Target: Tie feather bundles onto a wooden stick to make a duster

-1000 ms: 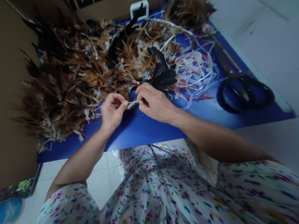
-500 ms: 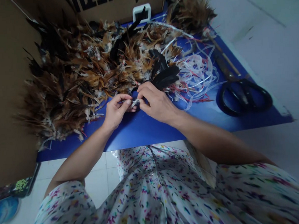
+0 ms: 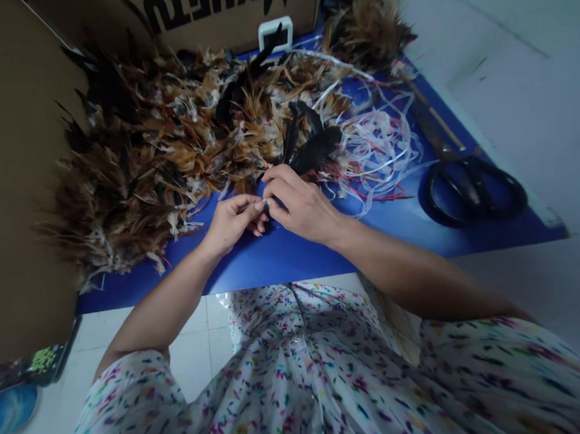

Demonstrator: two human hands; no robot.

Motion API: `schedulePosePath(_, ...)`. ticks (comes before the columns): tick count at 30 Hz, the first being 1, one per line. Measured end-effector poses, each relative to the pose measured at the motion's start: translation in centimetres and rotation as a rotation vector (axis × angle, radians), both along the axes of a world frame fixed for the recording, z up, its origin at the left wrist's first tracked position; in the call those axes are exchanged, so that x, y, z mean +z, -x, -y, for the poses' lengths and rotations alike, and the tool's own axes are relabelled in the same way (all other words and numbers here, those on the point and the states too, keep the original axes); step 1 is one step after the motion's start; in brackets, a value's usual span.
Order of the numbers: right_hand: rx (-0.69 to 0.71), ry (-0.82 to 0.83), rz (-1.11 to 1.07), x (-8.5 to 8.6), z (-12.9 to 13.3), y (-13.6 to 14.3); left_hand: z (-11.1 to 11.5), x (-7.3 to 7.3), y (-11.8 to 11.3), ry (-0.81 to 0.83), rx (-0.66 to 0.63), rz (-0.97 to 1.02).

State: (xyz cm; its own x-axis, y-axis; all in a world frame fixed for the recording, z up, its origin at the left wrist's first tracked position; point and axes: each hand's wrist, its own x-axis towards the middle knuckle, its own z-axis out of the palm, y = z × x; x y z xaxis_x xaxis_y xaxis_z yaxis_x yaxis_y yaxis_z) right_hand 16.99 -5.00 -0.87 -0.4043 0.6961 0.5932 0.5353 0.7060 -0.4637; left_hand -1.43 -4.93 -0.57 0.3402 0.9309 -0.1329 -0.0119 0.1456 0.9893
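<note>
My left hand [image 3: 234, 223] and my right hand [image 3: 302, 206] meet above the front of the blue table. Thumb and fingers of both pinch a small pale-grey bundle [image 3: 265, 205], which looks like the quill base of a feather bunch. Most of it is hidden by the fingertips. Black feathers [image 3: 318, 148] fan up and right from behind my right hand; whether they join the pinched base is covered. Just beyond both hands lies a wide heap of brown feather bunches [image 3: 167, 139], some with pale or red ties at their bases.
Tangled white and red ribbon [image 3: 379, 146] lies right of the heap. Large black-handled scissors [image 3: 472, 193] rest near the right edge of the blue table [image 3: 278, 263]. A cardboard box [image 3: 229, 24] with a white handle stands behind; more cardboard [image 3: 18, 194] rises at left.
The pale strands visible between my fingertips have become mostly covered as the fingers closed together. The black feathers shifted slightly left. My left hand's lower fingers hang a little lower.
</note>
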Motion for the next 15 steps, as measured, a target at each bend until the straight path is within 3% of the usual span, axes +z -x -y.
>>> schedulePosePath(9,-0.075,-0.251,-0.137,0.6,0.3,-0.4,-0.3,0.1,0.9,-0.08,0.228,0.143)
schedulePosePath(15,-0.025,-0.184,-0.085,0.2,0.2,-0.2,-0.2,1.0,1.4,-0.123,0.385,0.183)
